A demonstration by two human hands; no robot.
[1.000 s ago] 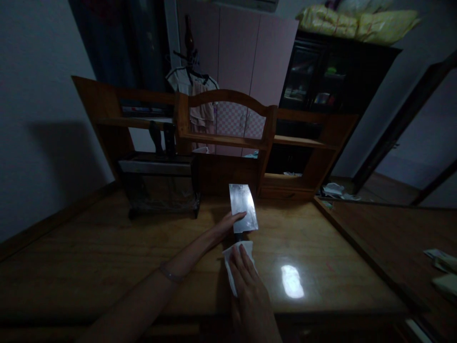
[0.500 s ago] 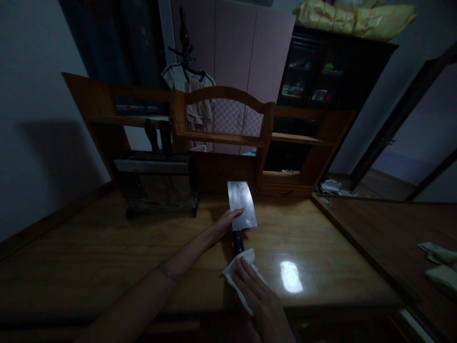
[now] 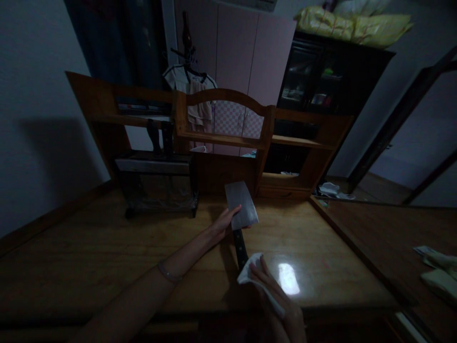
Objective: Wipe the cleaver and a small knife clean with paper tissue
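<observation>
A cleaver (image 3: 243, 207) with a broad metal blade and a black riveted handle is held above the desk, blade pointing away from me. My left hand (image 3: 224, 224) is closed around the lower blade, thumb on its upper face and fingertips at the far edge. A white cloth (image 3: 252, 271) is gripped in my right hand (image 3: 276, 295), at the butt end of the black handle. Part of the cloth hangs below my fingers.
On the wooden desk (image 3: 150, 257) at left stands a knife block (image 3: 155, 183) with black handles rising from it. A wooden shelf unit (image 3: 224, 139) runs along the back. Folded pale cloths (image 3: 439, 276) lie on the brown surface at right.
My right hand and the white cloth have moved right and slightly down, baring more of the handle. The cleaver has tilted a little; my left hand still grips its blade.
</observation>
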